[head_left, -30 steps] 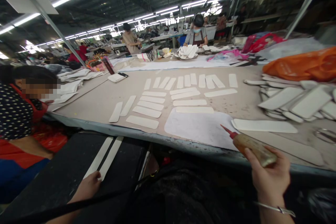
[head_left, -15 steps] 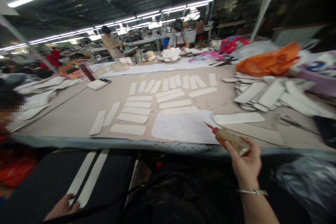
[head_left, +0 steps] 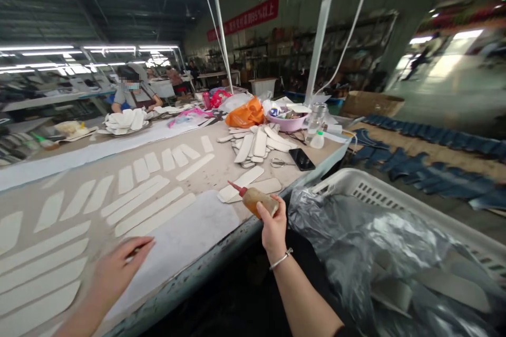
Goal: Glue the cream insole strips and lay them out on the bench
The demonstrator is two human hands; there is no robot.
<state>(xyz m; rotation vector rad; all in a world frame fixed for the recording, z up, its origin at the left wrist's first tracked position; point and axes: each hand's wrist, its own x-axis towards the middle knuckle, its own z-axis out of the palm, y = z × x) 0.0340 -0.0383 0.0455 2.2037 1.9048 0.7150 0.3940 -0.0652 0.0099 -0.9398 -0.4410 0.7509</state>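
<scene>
My right hand (head_left: 273, 225) grips a small glue bottle (head_left: 255, 200) with amber liquid and a red nozzle, held over the table's near edge. My left hand (head_left: 118, 268) lies over the table at the lower left, fingers stretched toward a white sheet (head_left: 185, 231); whether a thin strip sits under the fingertips I cannot tell. Rows of pale flat strips (head_left: 150, 208) cover the beige table (head_left: 221, 160) beside it. Two more strips (head_left: 247, 183) lie just behind the bottle.
A loose pile of strips (head_left: 256, 142), scissors (head_left: 279, 162), a black phone (head_left: 301, 159), a small white bottle (head_left: 317, 139), a pink bowl (head_left: 286, 122) and an orange bag (head_left: 245, 115) fill the table's far end. A white basket (head_left: 395, 205) lined with grey plastic stands at right. A person (head_left: 132, 96) works opposite.
The view has swung to the right. My left hand has come up from the black board below the table onto the table by the white sheet. The bottle stays in my right hand.
</scene>
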